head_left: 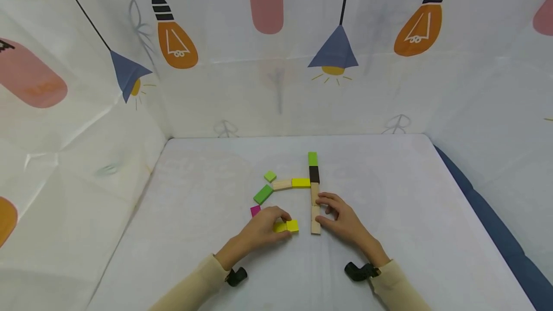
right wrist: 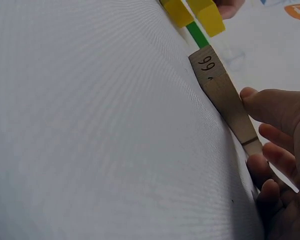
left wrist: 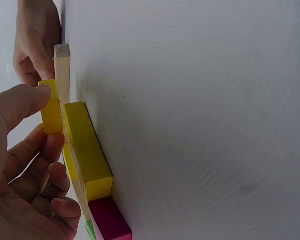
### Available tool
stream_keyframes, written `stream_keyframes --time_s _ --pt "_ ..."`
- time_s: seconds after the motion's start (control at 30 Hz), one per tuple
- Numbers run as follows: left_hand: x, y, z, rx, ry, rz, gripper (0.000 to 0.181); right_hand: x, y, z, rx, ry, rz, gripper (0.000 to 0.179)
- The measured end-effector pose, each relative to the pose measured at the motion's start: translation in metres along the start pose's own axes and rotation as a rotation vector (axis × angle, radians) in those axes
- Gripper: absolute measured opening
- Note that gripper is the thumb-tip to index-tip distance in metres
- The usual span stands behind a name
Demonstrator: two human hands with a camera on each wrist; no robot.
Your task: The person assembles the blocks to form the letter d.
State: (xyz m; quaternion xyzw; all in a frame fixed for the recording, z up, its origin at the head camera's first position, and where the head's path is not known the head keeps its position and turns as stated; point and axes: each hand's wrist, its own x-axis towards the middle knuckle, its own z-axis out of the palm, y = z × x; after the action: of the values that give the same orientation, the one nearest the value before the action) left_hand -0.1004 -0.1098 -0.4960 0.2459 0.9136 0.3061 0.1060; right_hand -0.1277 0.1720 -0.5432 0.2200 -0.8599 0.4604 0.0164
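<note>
My left hand point(head_left: 261, 228) pinches a small yellow block point(head_left: 293, 226) between thumb and fingertips, held above the table in the left wrist view. Just under it a longer yellow block point(left wrist: 88, 145) lies on the table, end to end with a magenta block point(left wrist: 110, 220). A straight column of blocks stands to the right of that hand. My right hand point(head_left: 347, 223) touches the right side of its plain wooden blocks point(head_left: 316, 220) with thumb and fingertips. The nearest wooden block's end carries the marks "66" in the right wrist view.
A black block point(head_left: 314, 174) and a light green block point(head_left: 313, 159) top the column. From it a yellow block point(head_left: 301, 183), a wooden block point(head_left: 282, 185) and a green block point(head_left: 263, 194) curve left. A small green block point(head_left: 270, 176) lies apart. Patterned fabric point(head_left: 276, 95) encloses the white table point(head_left: 207, 162).
</note>
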Motion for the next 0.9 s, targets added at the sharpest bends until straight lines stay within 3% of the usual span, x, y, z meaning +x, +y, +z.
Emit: stream_keyframes --time_s 0.33,0.6,0.9 --pt "0.005 0.004 0.009 0.106 0.028 0.034 0.030 -0.001 0.001 0.000 -0.014 0.025 -0.039 0.043" --pt "0.003 0.001 0.011 0.152 0.063 0.047 0.029 -0.001 0.001 0.000 -0.002 0.010 -0.012 0.043" --pt "0.002 -0.003 0.012 0.182 0.043 0.038 0.030 -0.001 0.001 0.001 -0.003 -0.001 0.002 0.043"
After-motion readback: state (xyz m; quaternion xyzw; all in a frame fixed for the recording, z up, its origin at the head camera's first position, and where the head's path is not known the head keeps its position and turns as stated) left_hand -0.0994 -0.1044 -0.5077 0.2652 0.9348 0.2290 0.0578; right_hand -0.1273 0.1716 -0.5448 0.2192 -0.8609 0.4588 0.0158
